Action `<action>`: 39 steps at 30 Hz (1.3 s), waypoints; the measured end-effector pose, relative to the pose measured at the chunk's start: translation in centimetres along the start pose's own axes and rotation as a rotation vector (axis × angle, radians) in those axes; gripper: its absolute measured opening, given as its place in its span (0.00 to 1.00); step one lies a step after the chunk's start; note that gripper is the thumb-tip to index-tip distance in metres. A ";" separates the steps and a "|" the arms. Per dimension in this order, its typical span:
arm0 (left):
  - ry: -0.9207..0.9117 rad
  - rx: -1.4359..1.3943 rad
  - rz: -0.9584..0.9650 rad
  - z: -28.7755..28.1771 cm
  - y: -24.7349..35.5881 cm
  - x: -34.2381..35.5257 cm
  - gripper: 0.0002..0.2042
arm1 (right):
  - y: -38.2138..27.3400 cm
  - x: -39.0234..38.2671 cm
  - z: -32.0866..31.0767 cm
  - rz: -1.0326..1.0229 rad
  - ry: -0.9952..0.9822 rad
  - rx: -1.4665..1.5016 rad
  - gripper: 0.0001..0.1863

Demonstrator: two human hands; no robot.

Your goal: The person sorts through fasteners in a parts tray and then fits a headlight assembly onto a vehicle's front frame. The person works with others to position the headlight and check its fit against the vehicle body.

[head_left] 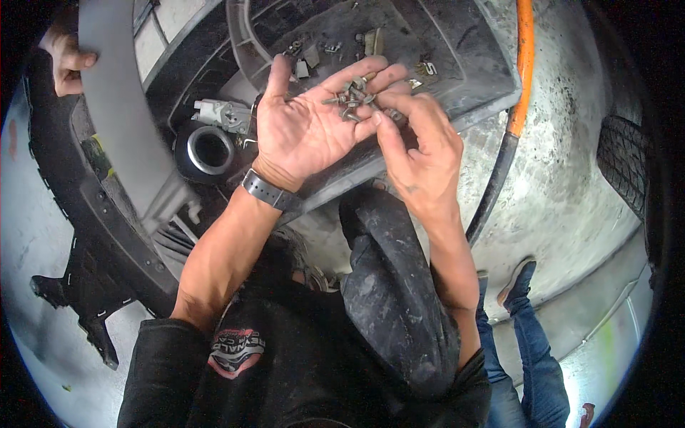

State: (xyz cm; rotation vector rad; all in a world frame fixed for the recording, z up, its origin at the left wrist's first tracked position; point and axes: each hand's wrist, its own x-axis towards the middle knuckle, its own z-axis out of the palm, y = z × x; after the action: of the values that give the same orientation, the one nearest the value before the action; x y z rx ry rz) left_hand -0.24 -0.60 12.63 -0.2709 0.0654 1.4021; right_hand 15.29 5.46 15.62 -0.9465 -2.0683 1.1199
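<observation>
My left hand (300, 129) is palm up above a dark plastic tray (484, 100), its fingers loosely curved under a small pile of metal bolts and clips (352, 93). A watch with a dark band (265, 191) is on that wrist. My right hand (423, 153) is at the right edge of the pile, thumb and forefinger pinched on a small metal fastener (385, 112), partly hidden by the fingers. Behind them, more small clips and pieces (311, 57) lie scattered in the tray.
Another person's hand (68, 60) grips a long grey panel (120, 103) at upper left. A round ring-topped part (203, 155), a silver housing (221, 114) and black trim (78, 292) lie left. An orange-and-black hose (524, 71) crosses the stained floor (564, 185). Another person's jeaned legs (542, 364) show lower right.
</observation>
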 end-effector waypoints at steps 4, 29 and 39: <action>0.089 0.057 0.020 1.0 -0.6 0.3 0.53 | 0.3 -0.2 0.2 0.014 -0.001 -0.053 0.10; 0.121 0.032 0.038 1.9 -1.8 1.1 0.56 | 0.5 0.1 -2.1 -0.055 0.148 -0.124 0.07; 0.089 0.059 0.027 2.1 -1.9 1.0 0.57 | 0.7 -0.1 -1.3 -0.053 0.041 -0.183 0.08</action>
State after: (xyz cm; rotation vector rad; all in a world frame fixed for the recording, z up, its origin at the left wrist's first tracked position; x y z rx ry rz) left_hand 1.52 0.59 14.76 -0.2840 0.1838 1.4122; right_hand 16.61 6.22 15.61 -0.9864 -2.1765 0.8889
